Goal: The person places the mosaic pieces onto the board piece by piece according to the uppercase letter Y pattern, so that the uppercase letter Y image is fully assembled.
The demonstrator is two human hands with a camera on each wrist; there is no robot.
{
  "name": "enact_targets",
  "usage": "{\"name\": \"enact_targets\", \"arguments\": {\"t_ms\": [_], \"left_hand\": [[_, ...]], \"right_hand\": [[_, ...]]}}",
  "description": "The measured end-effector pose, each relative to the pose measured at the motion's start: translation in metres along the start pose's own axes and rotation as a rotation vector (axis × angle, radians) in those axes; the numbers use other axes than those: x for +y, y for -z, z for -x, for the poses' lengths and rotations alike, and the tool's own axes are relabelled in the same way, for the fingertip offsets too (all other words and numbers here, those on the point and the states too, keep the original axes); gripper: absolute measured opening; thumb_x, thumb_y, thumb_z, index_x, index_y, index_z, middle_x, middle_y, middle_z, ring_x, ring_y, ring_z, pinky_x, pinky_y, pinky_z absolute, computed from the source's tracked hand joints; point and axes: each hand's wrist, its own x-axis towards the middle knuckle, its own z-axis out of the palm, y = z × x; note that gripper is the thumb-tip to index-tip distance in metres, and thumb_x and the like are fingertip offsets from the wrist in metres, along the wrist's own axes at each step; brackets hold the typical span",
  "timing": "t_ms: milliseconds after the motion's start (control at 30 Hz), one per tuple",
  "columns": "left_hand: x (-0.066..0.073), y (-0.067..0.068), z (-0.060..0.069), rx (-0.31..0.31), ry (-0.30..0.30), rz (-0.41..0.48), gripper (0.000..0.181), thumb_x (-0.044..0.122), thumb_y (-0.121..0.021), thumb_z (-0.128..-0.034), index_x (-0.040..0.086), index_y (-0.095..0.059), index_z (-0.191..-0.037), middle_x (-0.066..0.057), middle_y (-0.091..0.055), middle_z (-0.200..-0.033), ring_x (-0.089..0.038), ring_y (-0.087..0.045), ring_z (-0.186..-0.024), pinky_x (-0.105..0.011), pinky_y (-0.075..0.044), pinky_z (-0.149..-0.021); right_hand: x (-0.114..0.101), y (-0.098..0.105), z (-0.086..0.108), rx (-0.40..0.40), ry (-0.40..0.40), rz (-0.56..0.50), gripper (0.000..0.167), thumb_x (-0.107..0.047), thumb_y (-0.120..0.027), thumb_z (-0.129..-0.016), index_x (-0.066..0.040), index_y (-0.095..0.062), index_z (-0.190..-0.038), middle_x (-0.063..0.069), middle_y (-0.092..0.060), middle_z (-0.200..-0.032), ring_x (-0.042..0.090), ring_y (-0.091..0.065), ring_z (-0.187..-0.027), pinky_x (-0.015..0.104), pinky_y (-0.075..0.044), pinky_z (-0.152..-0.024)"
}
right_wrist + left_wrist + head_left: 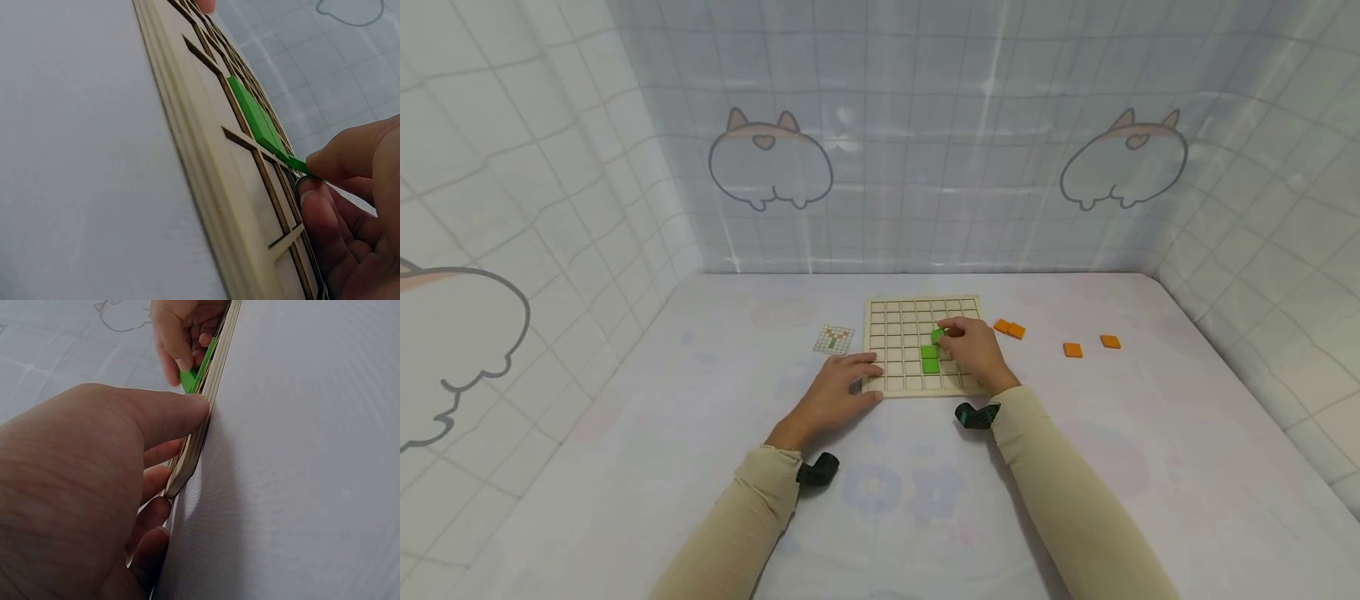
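A pale wooden grid board (895,329) lies on the table. Two green square tiles (930,359) sit in neighbouring cells, one behind the other, in its lower middle. Just beyond them my right hand (976,350) pinches another green tile (937,335) between thumb and fingers; the right wrist view shows this tile (299,164) tilted against the grid. My left hand (838,392) rests at the board's front left corner, fingers spread, with the thumb on the front edge, as the left wrist view (75,487) also shows.
A small patterned card (833,339) lies left of the board. Orange tiles lie to the right: two touching (1015,331) near the board, one (1072,350) farther out and another (1110,342) beyond it. Tile-patterned cloth walls (925,167) stand behind and at both sides.
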Motion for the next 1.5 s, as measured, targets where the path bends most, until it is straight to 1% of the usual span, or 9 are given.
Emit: {"name": "enact_targets", "arguments": {"t_ms": [233, 367, 467, 700, 900, 1133, 1300, 1500], "left_hand": [[0.001, 0.000, 0.001, 0.006, -0.011, -0.006, 0.040, 0.029, -0.071, -0.0939, 0.012, -0.067, -0.130, -0.005, -0.048, -0.152, -0.035, -0.037, -0.138, -0.051, -0.033, -0.109], [0.001, 0.000, 0.001, -0.003, -0.006, -0.009, 0.041, 0.031, -0.070, -0.0947, 0.013, -0.067, -0.132, -0.004, -0.047, -0.152, -0.035, -0.036, -0.140, -0.051, -0.032, -0.110], [0.000, 0.000, 0.001, -0.003, 0.000, -0.008, 0.041, 0.030, -0.070, -0.0944, 0.013, -0.067, -0.131, -0.004, -0.047, -0.152, -0.034, -0.036, -0.139, -0.051, -0.032, -0.110], [0.002, 0.001, 0.001, 0.005, -0.004, -0.005, 0.040, 0.028, -0.071, -0.0935, 0.012, -0.068, -0.130, -0.005, -0.048, -0.152, -0.035, -0.037, -0.138, -0.051, -0.033, -0.109], [0.002, 0.001, 0.001, 0.004, -0.003, -0.002, 0.039, 0.028, -0.070, -0.0938, 0.012, -0.068, -0.130, -0.005, -0.048, -0.152, -0.035, -0.036, -0.139, -0.051, -0.032, -0.109], [0.001, 0.000, 0.001, 0.006, -0.003, -0.004, 0.040, 0.029, -0.070, -0.0937, 0.013, -0.067, -0.130, -0.004, -0.048, -0.152, -0.035, -0.036, -0.139, -0.051, -0.033, -0.109], [0.002, 0.000, 0.002, 0.004, 0.003, 0.006, 0.041, 0.029, -0.070, -0.0940, 0.012, -0.067, -0.131, -0.004, -0.047, -0.152, -0.035, -0.035, -0.139, -0.052, -0.032, -0.109], [0.003, 0.002, 0.001, -0.005, 0.004, 0.009, 0.041, 0.030, -0.070, -0.0943, 0.012, -0.067, -0.132, -0.004, -0.047, -0.152, -0.035, -0.035, -0.140, -0.051, -0.032, -0.110]], "right_hand": [[-0.003, 0.003, 0.003, -0.020, 0.024, 0.027, 0.040, -0.017, -0.065, -0.095, -0.013, -0.065, -0.135, 0.010, -0.067, -0.114, 0.022, -0.063, -0.087, 0.036, -0.052, -0.076], [-0.004, 0.005, 0.004, -0.044, 0.025, 0.015, 0.043, -0.018, -0.066, -0.096, -0.011, -0.060, -0.139, 0.011, -0.066, -0.115, 0.023, -0.066, -0.086, 0.037, -0.054, -0.077], [-0.005, 0.005, 0.004, -0.051, 0.019, 0.004, 0.042, -0.018, -0.066, -0.097, -0.009, -0.060, -0.137, 0.012, -0.065, -0.115, 0.023, -0.066, -0.087, 0.038, -0.054, -0.078], [-0.004, 0.003, 0.002, -0.031, 0.001, 0.040, 0.036, -0.023, -0.060, -0.097, -0.009, -0.065, -0.130, 0.009, -0.065, -0.116, 0.025, -0.061, -0.096, 0.039, -0.050, -0.084], [-0.006, 0.003, 0.003, -0.029, 0.001, 0.058, 0.035, -0.021, -0.060, -0.097, -0.008, -0.066, -0.129, 0.009, -0.065, -0.115, 0.026, -0.059, -0.102, 0.040, -0.049, -0.088], [-0.008, 0.001, 0.001, -0.035, 0.002, 0.091, 0.034, -0.020, -0.061, -0.097, -0.009, -0.067, -0.130, 0.009, -0.067, -0.116, 0.024, -0.061, -0.102, 0.040, -0.050, -0.087], [-0.011, 0.000, 0.000, -0.030, 0.000, 0.096, 0.032, -0.017, -0.062, -0.096, -0.009, -0.069, -0.126, 0.009, -0.068, -0.112, 0.025, -0.059, -0.098, 0.039, -0.049, -0.085], [-0.011, -0.004, -0.001, -0.020, 0.029, 0.144, 0.030, -0.014, -0.061, -0.095, -0.008, -0.071, -0.123, 0.008, -0.068, -0.109, 0.024, -0.059, -0.096, 0.038, -0.050, -0.085]]}}
